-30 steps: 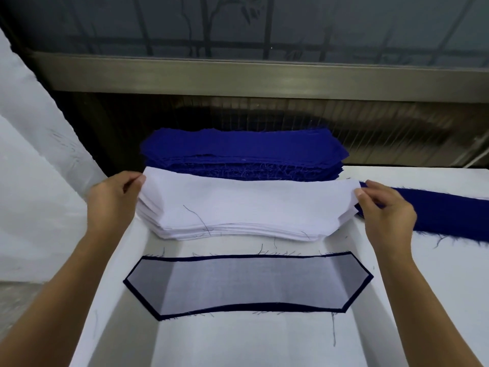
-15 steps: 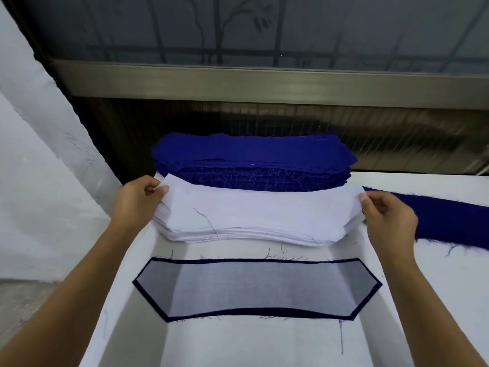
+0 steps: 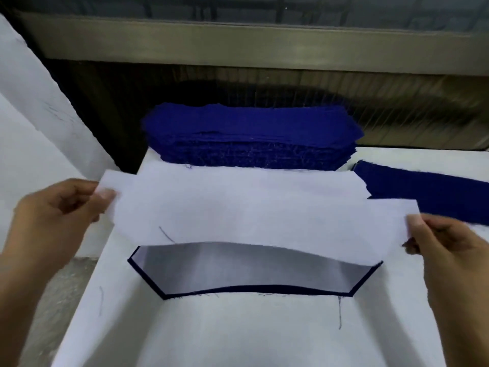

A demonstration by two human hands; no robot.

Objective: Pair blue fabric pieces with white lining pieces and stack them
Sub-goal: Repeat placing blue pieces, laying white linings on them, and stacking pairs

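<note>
Here left hand (image 3: 53, 215) and right hand (image 3: 447, 250) pinch the lining (image 3: 251, 213), apparently aloft.

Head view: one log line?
left hand: pinches white lining piece, left end | right hand: pinches right end | white lining piece: held over lined blue piece | blue stack: behind

Single head-worn wide-angle view, tipped forward and down over a white table (image 3: 238, 335).

The camera looks from above the table's near edge toward its far side. It is close enough that both forearms enter from the lower corners, with the left hand (image 3: 53, 221) at mid-left and the right hand (image 3: 447, 252) at mid-right. The white lining piece (image 3: 251, 213) they pinch spans the centre. The blue fabric stack (image 3: 251, 133) sits just above centre, and a metal window frame (image 3: 238, 46) crosses the top. The table's left edge slants up from the lower left.
</note>
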